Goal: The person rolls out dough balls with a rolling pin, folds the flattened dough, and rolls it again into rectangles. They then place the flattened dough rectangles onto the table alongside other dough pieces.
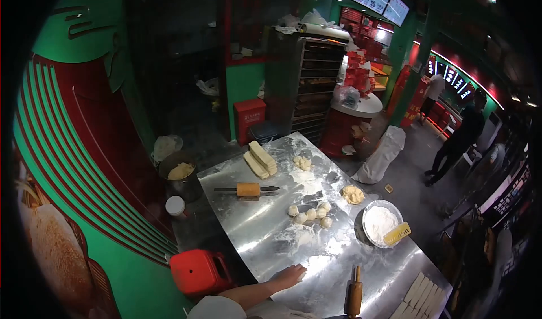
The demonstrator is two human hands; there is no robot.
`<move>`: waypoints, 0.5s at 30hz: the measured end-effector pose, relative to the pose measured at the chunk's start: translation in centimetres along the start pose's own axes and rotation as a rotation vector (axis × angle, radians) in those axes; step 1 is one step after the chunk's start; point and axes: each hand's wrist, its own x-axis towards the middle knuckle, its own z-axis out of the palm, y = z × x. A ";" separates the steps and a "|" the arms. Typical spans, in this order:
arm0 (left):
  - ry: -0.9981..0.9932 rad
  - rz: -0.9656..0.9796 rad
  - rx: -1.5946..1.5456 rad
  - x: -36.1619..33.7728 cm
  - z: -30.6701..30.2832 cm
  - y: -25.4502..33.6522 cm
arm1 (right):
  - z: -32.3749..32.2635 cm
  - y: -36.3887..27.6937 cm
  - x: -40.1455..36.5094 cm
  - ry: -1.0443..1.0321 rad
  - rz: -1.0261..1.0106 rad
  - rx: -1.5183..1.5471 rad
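My left hand (288, 276) rests low over the near left part of the steel table (248, 223), fingers curled. A small whitish bit, likely dough, shows at its fingertips. To its right, a wooden rolling pin (354, 297) points away from me at the near edge; my right hand is out of view. Several dough balls (311, 214) sit in a cluster farther up the table. A white bowl of flour (379, 224) stands to the right, with a yellow scraper (397, 234) across its rim. Long dough strips (419, 297) lie side by side at the near right corner.
Farther back lie thick dough slabs (261, 160), a roller (248, 190), dough scraps (302, 162) and a yellowish dough lump (353, 195). A red stool (195, 271) stands left of the table. Behind are a tray rack (316, 82) and a covered white sack (383, 155); people stand far right.
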 end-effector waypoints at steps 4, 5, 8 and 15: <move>0.017 -0.025 -0.007 -0.7 -1.5 1.6 | 0.6 -0.6 -1.5 0.106 -0.019 -0.088; 0.048 -0.086 -0.004 -1.1 -2.0 1.7 | 1.2 -1.0 -0.6 0.106 -0.030 -0.155; 0.049 -0.085 -0.029 -1.9 -2.7 1.6 | -0.4 3.8 5.6 0.055 0.162 -0.268; -0.076 -0.047 0.044 -2.7 -2.3 0.5 | 1.2 -1.7 -0.7 0.162 0.154 -0.087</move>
